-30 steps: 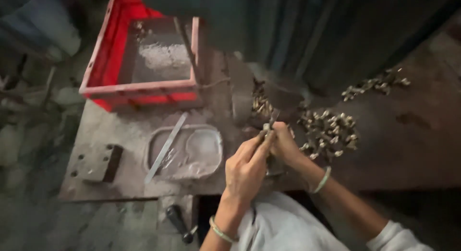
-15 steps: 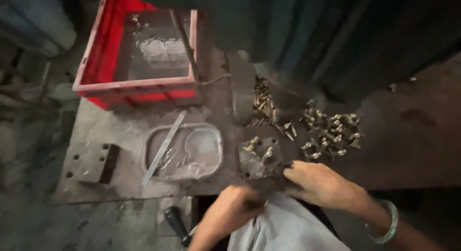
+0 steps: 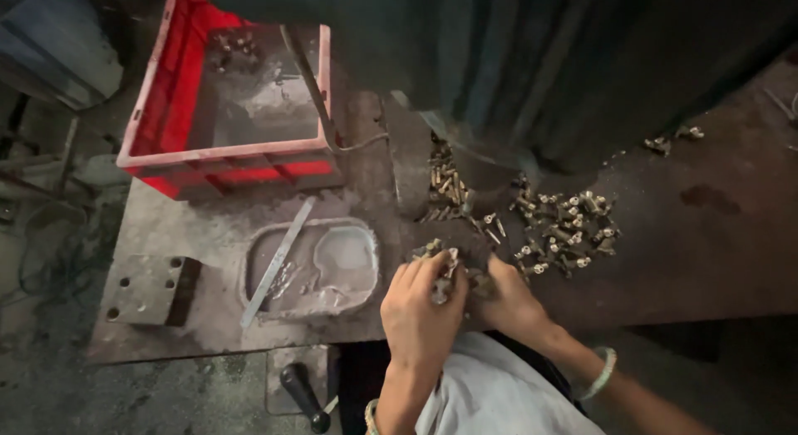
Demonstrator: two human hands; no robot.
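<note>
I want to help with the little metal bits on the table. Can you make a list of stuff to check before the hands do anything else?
1. Both hands in view: ok. The left hand and right hand are close together at the table's near edge.
2. Small brass parts under the fingers: ok, both hands touch them.
3. Firm grip on one part: cannot tell, the fingers hide it.
4. More loose parts close by: ok, just beyond the right hand.
5. Flat metal strip away from the hands: ok, it lies across the shallow tray.
6. Red crate out of the way: ok, at the far left.
</note>
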